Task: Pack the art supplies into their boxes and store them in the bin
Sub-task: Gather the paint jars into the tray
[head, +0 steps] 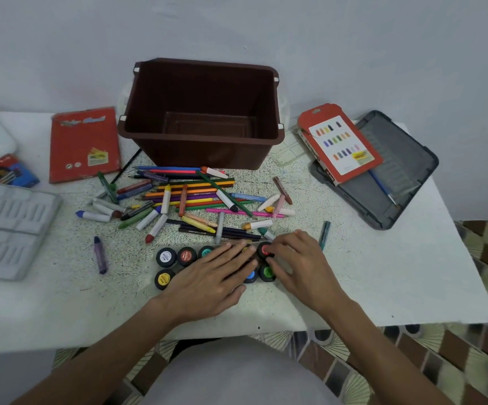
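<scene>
Right now the red-lidded pot (264, 249) sits at the right end of the back row of paint pots (175, 266), which stand in two rows running left to right along the near middle of the table (383, 287). It lies just ahead of the right hand (301, 264), whose fingertips (269, 255) curl in and pinch its right side, so this hand is plainly the nearer one. The left hand (216, 276) lies flat over the middle pots, fingers straight and close together, pressing down and hiding several lids. Just behind the pots spreads a loose heap of crayons and pencils (196, 197), mostly lying crosswise. Beyond that stands the brown bin (202, 147), open and with nothing in it. A red crayon box (339, 141) rests on a grey case (397, 176) to the right. The table top is speckled, against a pale wall.
</scene>
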Tool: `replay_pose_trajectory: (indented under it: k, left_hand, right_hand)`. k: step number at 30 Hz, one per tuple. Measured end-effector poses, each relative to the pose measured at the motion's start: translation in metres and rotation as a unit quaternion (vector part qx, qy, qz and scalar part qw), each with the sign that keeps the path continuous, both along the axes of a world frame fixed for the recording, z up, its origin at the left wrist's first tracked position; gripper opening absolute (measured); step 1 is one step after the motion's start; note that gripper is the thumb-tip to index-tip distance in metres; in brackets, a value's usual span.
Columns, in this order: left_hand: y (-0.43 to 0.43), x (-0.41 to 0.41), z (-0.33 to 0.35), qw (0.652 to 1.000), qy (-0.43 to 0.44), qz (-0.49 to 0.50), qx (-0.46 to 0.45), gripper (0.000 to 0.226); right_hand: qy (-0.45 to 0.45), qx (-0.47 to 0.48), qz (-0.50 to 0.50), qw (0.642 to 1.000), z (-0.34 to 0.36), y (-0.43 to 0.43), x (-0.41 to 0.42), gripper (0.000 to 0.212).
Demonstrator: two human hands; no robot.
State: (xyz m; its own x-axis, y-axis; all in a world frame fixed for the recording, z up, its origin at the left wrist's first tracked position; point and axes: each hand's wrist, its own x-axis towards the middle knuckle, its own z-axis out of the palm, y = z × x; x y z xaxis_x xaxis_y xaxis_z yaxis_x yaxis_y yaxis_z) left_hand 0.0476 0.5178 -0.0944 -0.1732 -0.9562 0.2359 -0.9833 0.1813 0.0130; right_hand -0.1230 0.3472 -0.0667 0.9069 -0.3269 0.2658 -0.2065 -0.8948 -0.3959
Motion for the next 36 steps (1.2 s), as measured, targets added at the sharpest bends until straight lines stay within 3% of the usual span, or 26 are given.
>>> replay_pose_trajectory:
  k: [3, 8, 12, 15, 19, 23, 27, 36]
  left_hand:
    - [-0.003, 0.0, 0.0, 1.0, -0.008, 0.001, -0.002, 0.045]
    - [-0.003, 0.001, 0.001, 1.0, 0.003, 0.01, -0.002, 0.042]
    - [-0.003, 0.001, 0.001, 1.0, 0.016, 0.01, 0.0, 0.041]
    - [-0.004, 0.001, 0.001, 1.0, 0.009, 0.01, 0.0, 0.042]
    - [-0.004, 0.001, 0.001, 1.0, -0.006, 0.005, -0.005, 0.044]
    - [-0.002, 0.0, 0.003, 0.999, -0.024, 0.029, -0.018, 0.049]
    - [0.004, 0.0, 0.002, 0.996, -0.021, 0.082, 0.033, 0.059]
    - [0.036, 0.005, 0.0, 0.982, -0.004, 0.179, 0.053, 0.069]
  right_hand:
    - [0.01, 0.004, 0.006, 1.0, 0.002, -0.001, 0.002, 0.015]
    - [0.028, 0.151, -0.05, 0.987, 0.0, 0.002, 0.009, 0.014]
    - [0.037, 0.193, -0.054, 0.979, 0.001, -0.001, 0.008, 0.013]
    - [0.017, 0.143, -0.028, 0.989, -0.001, -0.002, 0.004, 0.011]
    - [-0.017, 0.001, 0.004, 1.0, -0.001, 0.004, -0.002, 0.019]
    - [0.016, -0.097, 0.025, 0.995, -0.01, 0.021, -0.01, 0.045]
    - [0.072, -0.096, 0.023, 0.992, -0.021, 0.035, -0.015, 0.066]
    - [0.097, -0.144, 0.049, 0.984, -0.019, 0.055, 0.009, 0.069]
